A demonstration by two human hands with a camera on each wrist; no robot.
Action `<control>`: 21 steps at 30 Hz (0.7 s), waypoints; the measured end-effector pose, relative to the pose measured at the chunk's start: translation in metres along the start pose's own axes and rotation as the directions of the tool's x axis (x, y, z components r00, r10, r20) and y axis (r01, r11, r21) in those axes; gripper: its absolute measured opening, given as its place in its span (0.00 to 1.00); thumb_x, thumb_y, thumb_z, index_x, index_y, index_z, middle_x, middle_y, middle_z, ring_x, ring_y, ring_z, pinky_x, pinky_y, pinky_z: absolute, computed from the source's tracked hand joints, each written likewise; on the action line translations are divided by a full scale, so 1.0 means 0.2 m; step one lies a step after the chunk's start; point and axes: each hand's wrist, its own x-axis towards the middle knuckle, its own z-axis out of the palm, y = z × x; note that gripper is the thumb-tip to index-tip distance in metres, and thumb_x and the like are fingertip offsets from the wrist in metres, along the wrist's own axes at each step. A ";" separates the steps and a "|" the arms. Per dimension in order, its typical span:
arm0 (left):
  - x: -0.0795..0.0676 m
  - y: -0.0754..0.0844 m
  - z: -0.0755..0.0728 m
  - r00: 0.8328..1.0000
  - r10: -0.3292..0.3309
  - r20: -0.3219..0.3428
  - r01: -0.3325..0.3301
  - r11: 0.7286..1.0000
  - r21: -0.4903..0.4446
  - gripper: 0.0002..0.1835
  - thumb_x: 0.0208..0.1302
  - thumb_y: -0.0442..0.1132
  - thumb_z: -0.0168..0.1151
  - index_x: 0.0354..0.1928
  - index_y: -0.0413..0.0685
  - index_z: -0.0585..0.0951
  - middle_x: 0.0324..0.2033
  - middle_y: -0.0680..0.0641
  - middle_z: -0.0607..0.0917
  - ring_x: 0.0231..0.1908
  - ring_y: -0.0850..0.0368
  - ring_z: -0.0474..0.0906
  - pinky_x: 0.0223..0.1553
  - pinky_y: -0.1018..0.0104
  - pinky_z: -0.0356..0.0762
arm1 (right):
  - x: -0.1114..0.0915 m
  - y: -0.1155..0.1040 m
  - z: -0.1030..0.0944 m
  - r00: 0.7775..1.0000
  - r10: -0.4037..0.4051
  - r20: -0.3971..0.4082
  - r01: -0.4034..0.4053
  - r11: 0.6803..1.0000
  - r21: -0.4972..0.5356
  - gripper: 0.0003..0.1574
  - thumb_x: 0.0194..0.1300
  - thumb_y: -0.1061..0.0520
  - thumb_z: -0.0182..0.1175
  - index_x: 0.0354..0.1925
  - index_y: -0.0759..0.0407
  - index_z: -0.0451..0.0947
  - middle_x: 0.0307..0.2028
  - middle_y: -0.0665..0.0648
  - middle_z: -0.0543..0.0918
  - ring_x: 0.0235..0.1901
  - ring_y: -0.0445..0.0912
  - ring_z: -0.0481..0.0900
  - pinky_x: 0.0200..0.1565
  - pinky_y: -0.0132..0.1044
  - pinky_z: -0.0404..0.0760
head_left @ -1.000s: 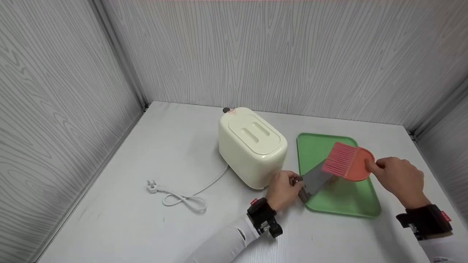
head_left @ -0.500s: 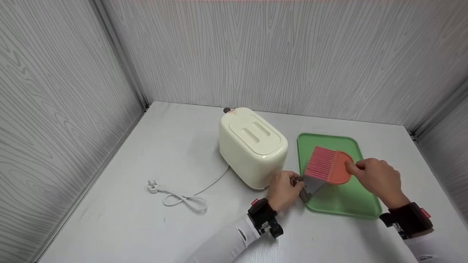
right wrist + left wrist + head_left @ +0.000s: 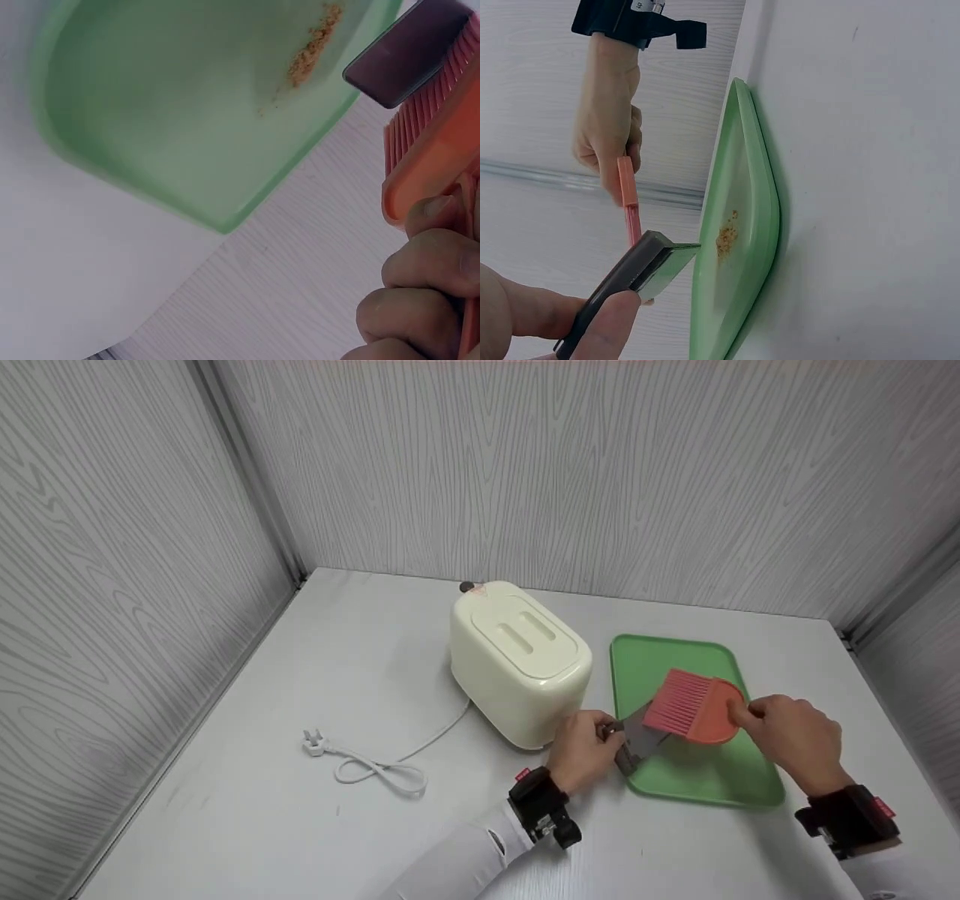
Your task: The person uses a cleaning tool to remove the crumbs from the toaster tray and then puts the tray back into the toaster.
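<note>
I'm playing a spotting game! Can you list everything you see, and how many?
Smooth tabletop: 1, white, underneath
Wood-grain walls: 3, grey, left, back, right
Flat rectangular tray: 1, green, on tabletop's right
Heap of crumbs: 1, brown, on tray
Flat metal scraper: 1, grey, over tray
Wide brush: 1, orange and pink, by scraper
Rounded boxy appliance: 1, cream, left of tray
Three-pin plug and cable: 1, white, left of appliance
Sleeves: 2, white, bottom edge
Wristbands: 2, black, near sleeves
Left hand: 1, bare, gripping scraper
Right hand: 1, bare, gripping brush

Muted diffuse light, soft shadow beside tray (image 3: 762, 202)
</note>
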 end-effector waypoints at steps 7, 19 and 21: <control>0.00 0.00 0.00 1.000 -0.002 0.005 0.002 1.000 -0.016 0.05 0.62 0.32 0.70 0.39 0.39 0.89 0.24 0.55 0.84 0.24 0.72 0.72 0.29 0.77 0.74 | -0.01 0.08 -0.01 1.000 0.017 0.000 -0.017 1.000 -0.024 0.35 0.76 0.37 0.51 0.14 0.47 0.56 0.14 0.44 0.55 0.19 0.42 0.53 0.20 0.36 0.46; 0.00 0.01 0.00 1.000 -0.029 0.007 0.029 0.999 -0.013 0.04 0.62 0.32 0.71 0.39 0.41 0.89 0.25 0.56 0.85 0.24 0.71 0.71 0.29 0.76 0.74 | -0.01 0.16 -0.08 0.999 0.048 -0.015 -0.049 0.997 -0.063 0.34 0.76 0.38 0.49 0.14 0.47 0.56 0.15 0.45 0.56 0.19 0.42 0.53 0.21 0.37 0.47; 0.00 0.01 0.00 0.999 -0.039 0.011 0.039 0.999 -0.017 0.04 0.62 0.32 0.71 0.38 0.41 0.89 0.25 0.56 0.85 0.24 0.71 0.72 0.29 0.76 0.75 | 0.00 0.15 -0.11 0.998 0.063 -0.011 -0.064 0.997 -0.053 0.34 0.76 0.37 0.49 0.15 0.47 0.56 0.15 0.45 0.56 0.20 0.43 0.53 0.21 0.37 0.47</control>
